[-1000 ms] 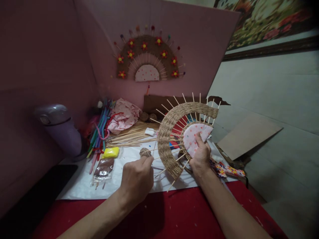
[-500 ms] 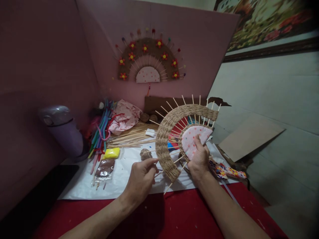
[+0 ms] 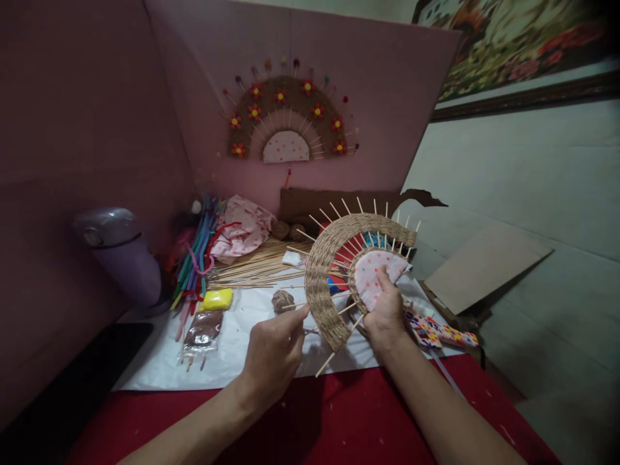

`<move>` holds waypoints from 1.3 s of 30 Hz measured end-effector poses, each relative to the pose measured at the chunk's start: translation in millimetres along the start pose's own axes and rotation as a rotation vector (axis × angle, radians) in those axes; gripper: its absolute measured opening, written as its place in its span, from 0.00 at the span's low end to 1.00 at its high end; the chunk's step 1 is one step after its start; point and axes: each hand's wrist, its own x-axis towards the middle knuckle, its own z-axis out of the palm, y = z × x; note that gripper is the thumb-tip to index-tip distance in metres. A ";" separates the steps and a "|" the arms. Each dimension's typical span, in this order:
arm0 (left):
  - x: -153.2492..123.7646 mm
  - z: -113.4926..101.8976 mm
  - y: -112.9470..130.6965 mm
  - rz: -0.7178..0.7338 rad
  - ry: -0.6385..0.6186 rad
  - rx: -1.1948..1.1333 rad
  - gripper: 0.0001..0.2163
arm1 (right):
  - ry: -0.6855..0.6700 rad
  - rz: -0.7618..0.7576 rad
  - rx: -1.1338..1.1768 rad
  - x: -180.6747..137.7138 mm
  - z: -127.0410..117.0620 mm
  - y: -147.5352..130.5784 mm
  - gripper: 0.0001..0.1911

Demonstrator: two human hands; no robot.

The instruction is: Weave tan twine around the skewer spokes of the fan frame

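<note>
A half-round woven fan [image 3: 317, 284] is held up over the table, its twine band threaded on thin wooden sticks that poke out all round. My right hand [image 3: 387, 316] grips it by the pink polka-dot fabric centre [image 3: 372, 274], thumb on the front face and the other fingers hidden behind. At the band's outer left edge, the fingers of my left hand [image 3: 276, 345] are pinched together beside a protruding stick. What lies between those fingertips is hidden. Just behind the left hand rests a small ball of twine [image 3: 283, 301] on the white sheet.
A finished fan with red flowers [image 3: 285, 97] hangs on the pink board. To the left stand a purple bottle [image 3: 128, 265], pipe cleaners [image 3: 201, 239] and yellow clay [image 3: 217, 299]. Loose sticks [image 3: 252, 265] lie behind; a cardboard piece [image 3: 487, 271] is at right.
The fan has tilted and its upper edge has dropped a little. My left fingers have come up slightly along the band's edge, and the right hand keeps its grip.
</note>
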 end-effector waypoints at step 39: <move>4.5 -3.2 32.1 -0.497 -0.034 -0.880 0.07 | -0.115 0.423 0.107 -26.0 16.7 -16.9 0.09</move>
